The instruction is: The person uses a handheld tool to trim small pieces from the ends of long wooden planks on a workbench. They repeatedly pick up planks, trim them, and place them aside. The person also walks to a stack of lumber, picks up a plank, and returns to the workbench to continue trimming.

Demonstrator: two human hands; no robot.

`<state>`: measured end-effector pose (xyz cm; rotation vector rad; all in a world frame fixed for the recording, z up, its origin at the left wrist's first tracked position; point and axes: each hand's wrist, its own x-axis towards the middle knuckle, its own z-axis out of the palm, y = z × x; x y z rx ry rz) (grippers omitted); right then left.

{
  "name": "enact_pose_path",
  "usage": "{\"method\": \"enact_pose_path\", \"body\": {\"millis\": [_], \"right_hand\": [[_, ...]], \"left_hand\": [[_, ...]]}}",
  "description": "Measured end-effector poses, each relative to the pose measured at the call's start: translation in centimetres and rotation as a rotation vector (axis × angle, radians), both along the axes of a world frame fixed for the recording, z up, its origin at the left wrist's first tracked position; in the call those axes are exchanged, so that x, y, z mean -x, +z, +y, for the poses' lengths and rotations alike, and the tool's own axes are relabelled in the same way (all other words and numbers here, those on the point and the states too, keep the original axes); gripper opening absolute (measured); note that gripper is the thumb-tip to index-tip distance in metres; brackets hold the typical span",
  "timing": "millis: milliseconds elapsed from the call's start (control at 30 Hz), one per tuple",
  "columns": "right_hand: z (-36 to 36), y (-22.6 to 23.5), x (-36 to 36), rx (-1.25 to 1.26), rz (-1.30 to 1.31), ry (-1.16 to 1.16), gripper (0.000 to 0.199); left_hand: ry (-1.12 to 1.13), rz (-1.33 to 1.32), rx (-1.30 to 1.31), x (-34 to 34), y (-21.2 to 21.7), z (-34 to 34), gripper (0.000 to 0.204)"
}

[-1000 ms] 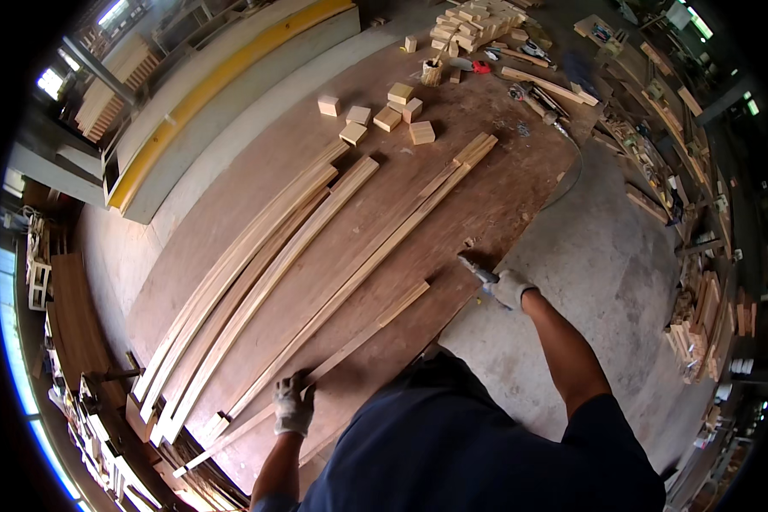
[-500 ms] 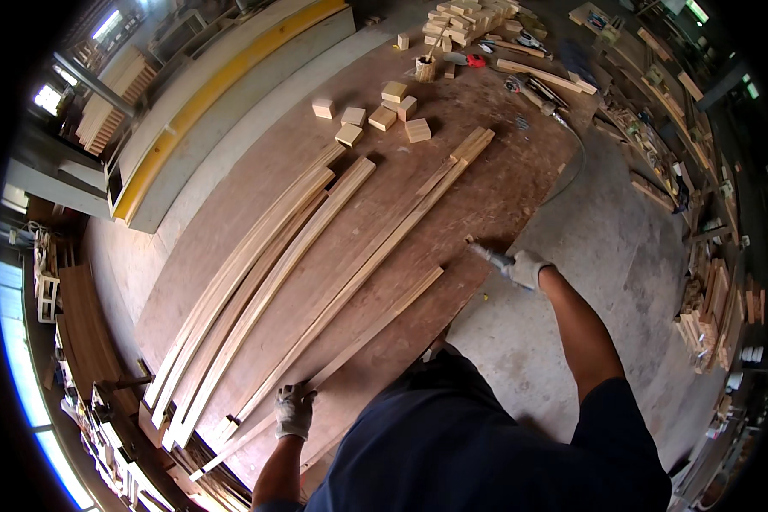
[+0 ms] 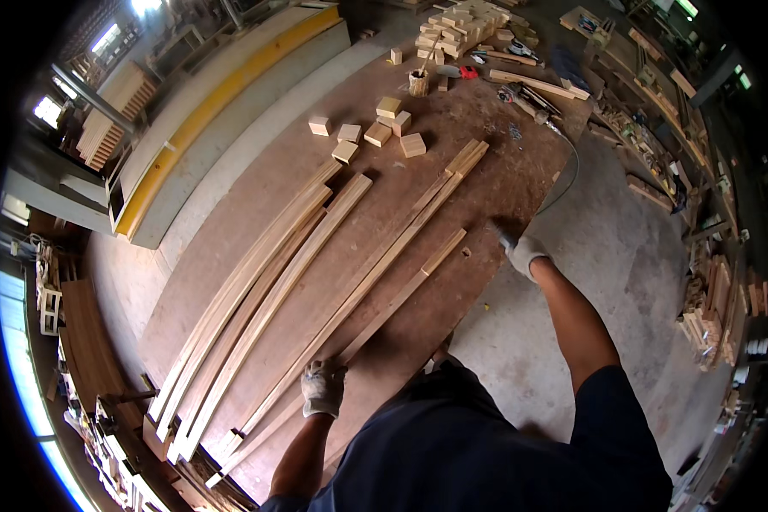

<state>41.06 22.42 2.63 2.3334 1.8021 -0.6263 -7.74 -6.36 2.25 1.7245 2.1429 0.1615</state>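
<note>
My left hand [image 3: 322,388], in a pale work glove, is closed around a long thin wooden strip [image 3: 384,322] low on the brown tabletop. The strip runs diagonally, and its far end shows a lighter section [image 3: 444,252] beyond a seam. My right hand [image 3: 527,254], also gloved, grips a dark-ended hand tool [image 3: 503,233] over the table's right edge. Motion blurs the tool, and its exact kind cannot be made out. Just left of my left hand lies a pair of long strips [image 3: 392,247], side by side, reaching up the table.
More long strips [image 3: 264,307] lie to the left. Beyond them are several loose wood blocks [image 3: 378,134], a container with a stick [image 3: 418,83] and a large block pile [image 3: 461,30]. A hosed power tool [image 3: 529,104] lies far right. A yellow-edged bench [image 3: 222,85] stands at left.
My left hand has moved up and right, and the strip's far end has shifted the same way. My right hand has drawn the tool slightly up, toward the table's edge.
</note>
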Motion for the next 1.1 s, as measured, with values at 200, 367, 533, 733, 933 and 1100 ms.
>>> {"method": "enact_pose_path", "body": {"millis": [200,367,533,733,933,1100], "right_hand": [[-0.7,6.9,2.6,0.171,0.178,-0.078,0.04],[-1.6,-1.1,-2.8,-0.035,0.083,-0.206,0.037],[-3.1,-3.3,-0.9,-0.024,0.097,-0.166,0.038],[-10.5,-3.9,4.3,-0.092,0.306,-0.211,0.033],[-13.9,-6.5,6.1,0.097,0.439,-0.275,0.038],[-14.6,-5.4,6.7,0.142,0.466,-0.28,0.038]], "left_hand": [[0.07,-0.015,-0.048,2.0,0.8,-3.6,0.033],[0.046,0.103,-0.015,4.5,0.3,-7.0,0.039],[-0.079,0.137,0.008,4.8,-0.7,-5.6,0.04],[-0.168,0.145,-0.075,-1.5,-2.9,3.7,0.056],[-0.25,0.076,-0.171,-5.0,-3.6,9.0,0.056],[-0.305,-0.035,-0.128,-6.1,-1.6,9.7,0.057]]}}
